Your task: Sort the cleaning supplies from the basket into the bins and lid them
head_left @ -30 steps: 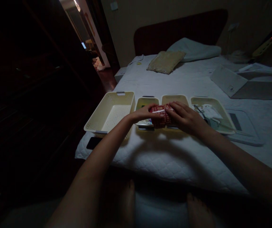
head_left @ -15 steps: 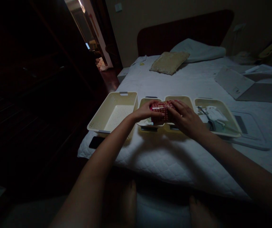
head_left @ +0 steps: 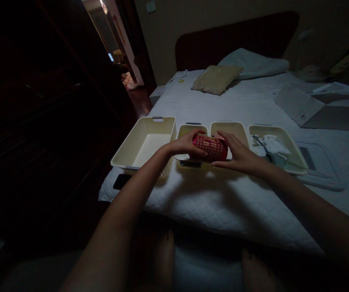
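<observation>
A red rounded canister [head_left: 211, 148] with gold character-like markings lies sideways in the air above the front of the two middle bins. Its left end is gripped by my left hand [head_left: 189, 144], fingers over the top and thumb along the near side. Around the right end curves my right hand [head_left: 238, 152], fingers at the top and thumb below, against the canister. Behind and partly hidden by it are a small cream bin [head_left: 192, 129] and a wider cream bin [head_left: 231, 126].
On the left stands a cream perforated basket [head_left: 122, 156], with a black phone [head_left: 121, 181] beside it. A cream bin [head_left: 296, 156] on the right holds white items and a dark cable. A clear lid [head_left: 326, 162], an open white box [head_left: 299, 105] and a beige cushion [head_left: 217, 80] lie on the bed.
The canister has turned in my hands, so more of its patterned side and red right end show. My right hand has shifted from over its top to around its right end.
</observation>
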Demonstrator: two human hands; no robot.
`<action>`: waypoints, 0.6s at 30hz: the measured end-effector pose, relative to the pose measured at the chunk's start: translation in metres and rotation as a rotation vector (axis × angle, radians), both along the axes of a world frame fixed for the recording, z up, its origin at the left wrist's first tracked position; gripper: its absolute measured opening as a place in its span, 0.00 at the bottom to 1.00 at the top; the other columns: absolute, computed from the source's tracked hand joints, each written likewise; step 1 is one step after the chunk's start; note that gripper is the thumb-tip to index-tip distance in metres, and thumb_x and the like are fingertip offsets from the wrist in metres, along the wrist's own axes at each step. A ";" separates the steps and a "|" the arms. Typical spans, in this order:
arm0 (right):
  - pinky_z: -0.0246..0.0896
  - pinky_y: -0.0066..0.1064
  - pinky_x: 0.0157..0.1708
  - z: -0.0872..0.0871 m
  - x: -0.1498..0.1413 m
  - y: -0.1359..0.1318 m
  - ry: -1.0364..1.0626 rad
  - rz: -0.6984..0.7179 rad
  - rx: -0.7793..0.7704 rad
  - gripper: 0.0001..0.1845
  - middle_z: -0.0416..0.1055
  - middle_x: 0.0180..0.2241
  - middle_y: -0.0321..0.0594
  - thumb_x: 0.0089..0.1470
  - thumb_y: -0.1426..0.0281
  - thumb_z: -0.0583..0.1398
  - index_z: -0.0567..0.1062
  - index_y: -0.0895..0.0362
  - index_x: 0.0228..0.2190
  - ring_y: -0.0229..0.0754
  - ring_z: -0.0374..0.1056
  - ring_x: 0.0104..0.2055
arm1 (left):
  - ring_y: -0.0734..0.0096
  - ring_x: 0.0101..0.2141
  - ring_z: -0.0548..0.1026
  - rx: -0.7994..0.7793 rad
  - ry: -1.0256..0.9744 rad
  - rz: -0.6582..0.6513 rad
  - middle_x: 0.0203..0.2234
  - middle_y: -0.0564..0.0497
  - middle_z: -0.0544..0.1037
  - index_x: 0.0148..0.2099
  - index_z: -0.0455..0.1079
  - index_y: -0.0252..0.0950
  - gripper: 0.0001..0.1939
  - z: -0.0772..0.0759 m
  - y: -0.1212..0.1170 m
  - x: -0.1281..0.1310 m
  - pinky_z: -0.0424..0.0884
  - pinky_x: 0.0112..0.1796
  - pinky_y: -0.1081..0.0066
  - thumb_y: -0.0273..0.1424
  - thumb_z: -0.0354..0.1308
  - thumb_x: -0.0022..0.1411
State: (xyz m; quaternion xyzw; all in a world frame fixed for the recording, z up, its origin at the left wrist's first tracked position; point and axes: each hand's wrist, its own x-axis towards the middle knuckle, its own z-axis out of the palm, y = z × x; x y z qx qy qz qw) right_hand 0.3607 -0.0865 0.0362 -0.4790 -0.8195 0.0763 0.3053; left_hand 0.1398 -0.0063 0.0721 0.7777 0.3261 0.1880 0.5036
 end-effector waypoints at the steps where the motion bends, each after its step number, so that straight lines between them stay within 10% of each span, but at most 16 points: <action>1: 0.54 0.58 0.57 -0.003 0.000 0.001 0.005 0.007 -0.014 0.55 0.58 0.59 0.55 0.41 0.48 0.66 0.51 0.53 0.63 0.63 0.56 0.61 | 0.54 0.45 0.72 0.000 -0.001 -0.011 0.45 0.41 0.70 0.58 0.59 0.32 0.44 0.000 0.000 0.000 0.71 0.45 0.54 0.31 0.70 0.37; 18: 0.67 0.46 0.41 0.000 -0.009 -0.008 0.296 -0.184 -0.242 0.38 0.71 0.43 0.48 0.38 0.53 0.69 0.64 0.55 0.48 0.54 0.70 0.43 | 0.56 0.47 0.72 -0.202 -0.230 0.118 0.45 0.41 0.73 0.57 0.63 0.34 0.43 -0.006 0.000 0.007 0.67 0.51 0.54 0.33 0.73 0.37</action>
